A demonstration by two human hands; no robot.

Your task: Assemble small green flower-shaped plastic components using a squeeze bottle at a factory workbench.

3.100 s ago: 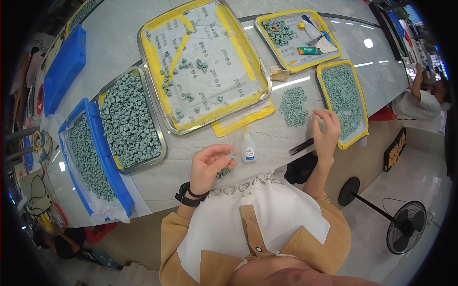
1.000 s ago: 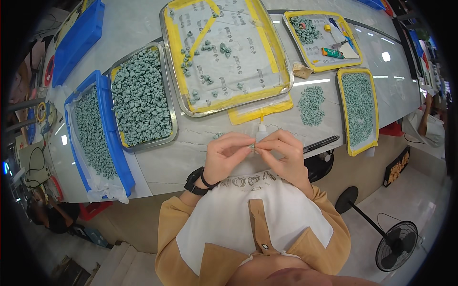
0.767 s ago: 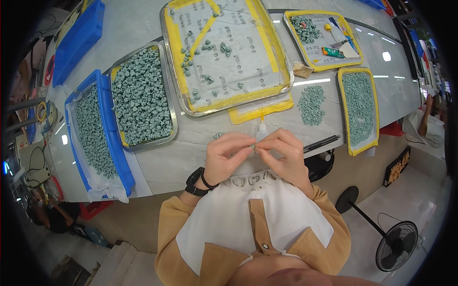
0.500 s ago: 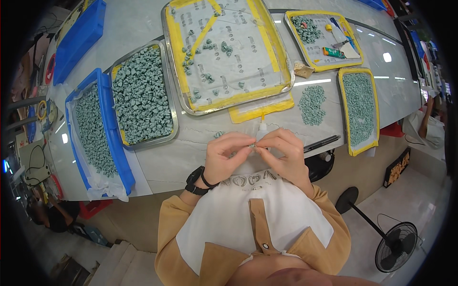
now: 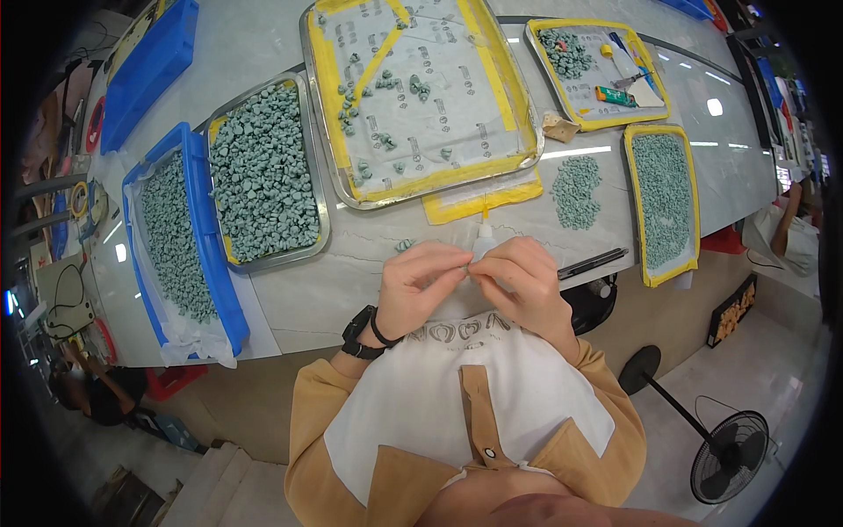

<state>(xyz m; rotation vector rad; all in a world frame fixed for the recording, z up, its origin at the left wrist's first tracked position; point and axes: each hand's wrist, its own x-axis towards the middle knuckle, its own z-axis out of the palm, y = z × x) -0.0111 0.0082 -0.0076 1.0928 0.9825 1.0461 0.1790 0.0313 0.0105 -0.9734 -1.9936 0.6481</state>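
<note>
My left hand (image 5: pixel 417 285) and my right hand (image 5: pixel 527 285) meet above the near edge of the table, fingertips pinched together. Whatever they pinch is too small and too hidden to make out. Just beyond the fingertips stands a small white squeeze bottle (image 5: pixel 485 239) with a thin yellow nozzle. A few small grey-green pieces (image 5: pixel 405 245) lie on the table beside my left hand. To the right, past my right hand, is a loose patch of small grey-green pieces (image 5: pixel 577 193). A pair of black pen-like tools (image 5: pixel 594 263) lies near my right hand.
A large yellow-taped tray (image 5: pixel 439 180) with scattered green clusters lies ahead. At left are a metal tray (image 5: pixel 322 230) and a blue tray (image 5: pixel 230 299), both full of green pieces. Two yellow-edged trays, one with tools (image 5: pixel 597 122), one with pieces (image 5: pixel 693 211), lie right. A fan (image 5: pixel 729 455) stands below.
A bit of green showed at my fingertips half a second ago and is now hidden. The hands have barely shifted and stay pinched together.
</note>
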